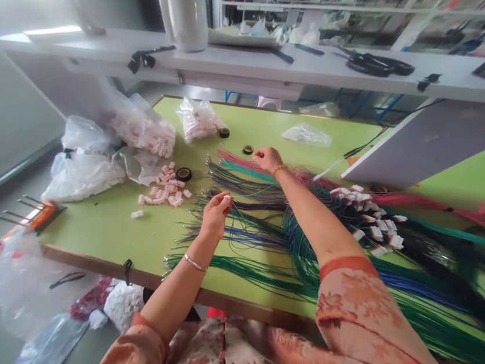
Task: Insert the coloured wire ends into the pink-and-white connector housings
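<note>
Over the middle of the table, my left hand (216,211) is closed on a small white connector (227,200), and thin green and dark wires trail from it to the right. My right hand (266,159) is further forward, above the ends of the pink wires (234,159). Its fingers are pinched together, and whatever may be between them is too small to make out. Bundles of teal wires (248,171), dark wires (241,189), blue wires (245,238) and green wires (241,267) lie side by side, metal tips to the left. Loose white-and-orange connectors (167,188) are piled left of my hands.
Wired connectors (378,221) are heaped on the bundles at right. Tape rolls (184,173) and bags of connectors (199,120) sit on the green table (123,232). A white shelf (247,63) crosses above its back. An orange rack with metal prongs (41,217) is at the left edge.
</note>
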The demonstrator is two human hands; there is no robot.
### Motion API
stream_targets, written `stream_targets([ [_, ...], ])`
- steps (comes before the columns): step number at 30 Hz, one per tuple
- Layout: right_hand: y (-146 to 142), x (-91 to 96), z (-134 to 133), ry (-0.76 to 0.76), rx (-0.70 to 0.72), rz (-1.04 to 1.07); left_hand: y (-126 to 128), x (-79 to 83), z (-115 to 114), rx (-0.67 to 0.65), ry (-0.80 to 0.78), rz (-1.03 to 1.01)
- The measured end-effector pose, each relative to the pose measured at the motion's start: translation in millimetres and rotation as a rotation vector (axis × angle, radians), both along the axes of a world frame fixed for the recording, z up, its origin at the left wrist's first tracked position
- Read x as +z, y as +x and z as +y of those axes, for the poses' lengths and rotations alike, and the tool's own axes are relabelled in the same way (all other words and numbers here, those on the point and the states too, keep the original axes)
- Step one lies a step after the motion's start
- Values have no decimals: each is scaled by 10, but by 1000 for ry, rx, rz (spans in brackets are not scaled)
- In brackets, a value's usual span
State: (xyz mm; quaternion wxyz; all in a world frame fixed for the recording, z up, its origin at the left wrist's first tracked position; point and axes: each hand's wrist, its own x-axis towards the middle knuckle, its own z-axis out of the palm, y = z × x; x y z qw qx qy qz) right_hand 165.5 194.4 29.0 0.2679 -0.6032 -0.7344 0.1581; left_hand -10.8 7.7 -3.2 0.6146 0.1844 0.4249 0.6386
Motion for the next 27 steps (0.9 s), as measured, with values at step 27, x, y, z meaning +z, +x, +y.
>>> stream_targets([
  [27, -366, -191, 473, -56, 38, -232, 69, -36, -93, -56, -31, -20],
])
